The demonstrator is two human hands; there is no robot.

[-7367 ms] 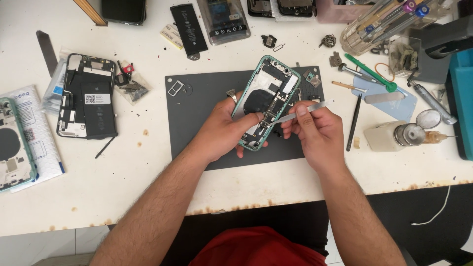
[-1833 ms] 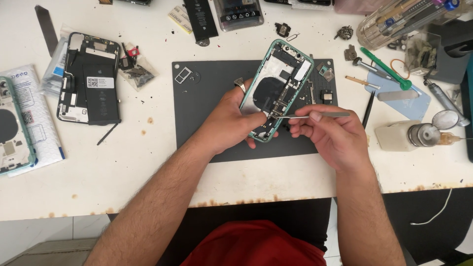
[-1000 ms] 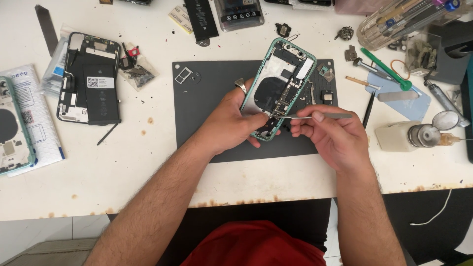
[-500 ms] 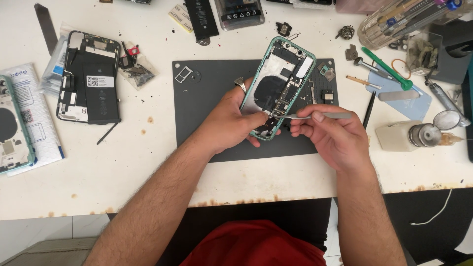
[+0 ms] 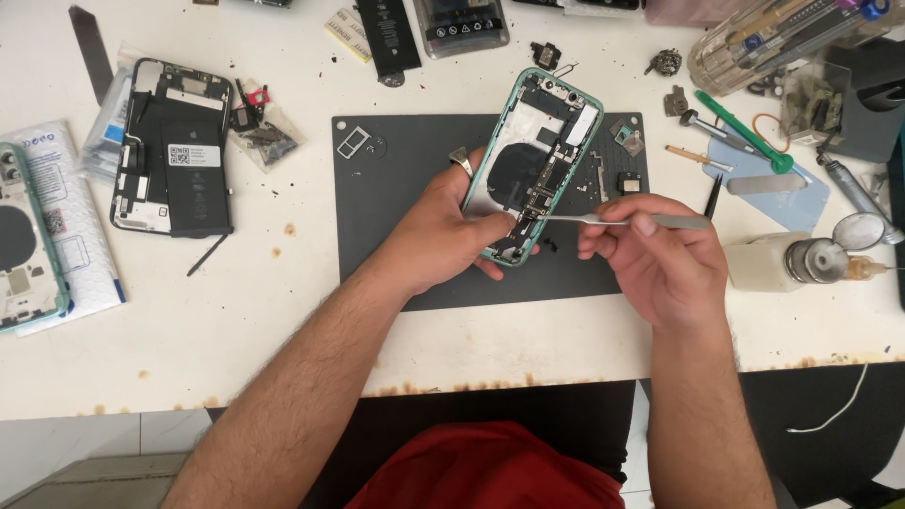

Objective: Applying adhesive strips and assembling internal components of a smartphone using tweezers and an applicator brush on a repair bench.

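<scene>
Green-framed phone (image 5: 533,160): opened, lying tilted on the dark work mat (image 5: 396,188).
Left hand (image 5: 443,231): fingers closed on the phone's lower end.
Right hand (image 5: 660,254): fingers pinched shut on metal tweezers (image 5: 613,220), tips inside the phone's lower part.
Risk: a slipping tip could likely tear a flex cable.
Loose screws (image 5: 551,247): could scatter if nudged.

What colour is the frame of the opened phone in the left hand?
Mint green, clearest in the head view along the phone frame edge above the left hand.
</scene>
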